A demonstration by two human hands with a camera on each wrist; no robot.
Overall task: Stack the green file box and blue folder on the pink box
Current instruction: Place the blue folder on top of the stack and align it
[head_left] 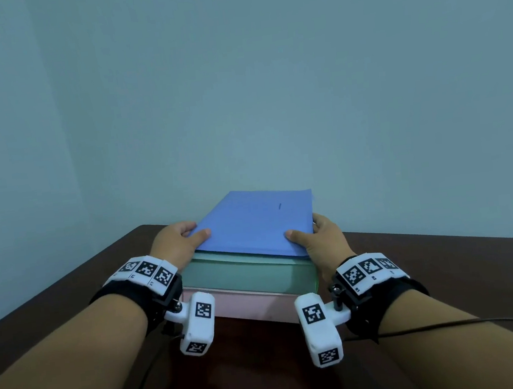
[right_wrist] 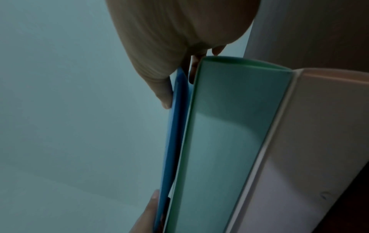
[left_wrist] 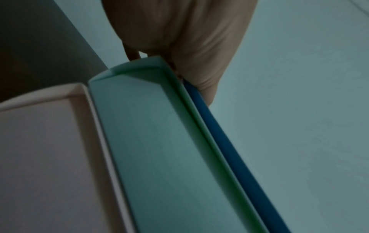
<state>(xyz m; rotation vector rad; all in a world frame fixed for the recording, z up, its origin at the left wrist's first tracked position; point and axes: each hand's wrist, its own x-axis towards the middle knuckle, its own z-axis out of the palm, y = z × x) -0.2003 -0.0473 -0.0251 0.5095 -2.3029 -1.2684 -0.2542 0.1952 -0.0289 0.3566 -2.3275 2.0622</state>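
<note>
The blue folder (head_left: 252,223) lies on top of the green file box (head_left: 247,274), which sits on the pink box (head_left: 251,304) on the dark table. My left hand (head_left: 179,239) pinches the folder's left edge, thumb on top and fingers under. My right hand (head_left: 315,235) pinches its right edge the same way. In the left wrist view the blue folder (left_wrist: 219,138) rests against the green file box (left_wrist: 159,141), with the pink box (left_wrist: 46,157) beneath. In the right wrist view the thumb presses the blue folder (right_wrist: 175,126) beside the green file box (right_wrist: 225,141) and pink box (right_wrist: 299,149).
The dark brown table (head_left: 446,269) stands against a pale blue wall (head_left: 237,85). The stack sits near the table's far edge, close to the wall. A black cable (head_left: 452,325) runs from my right wrist across the table.
</note>
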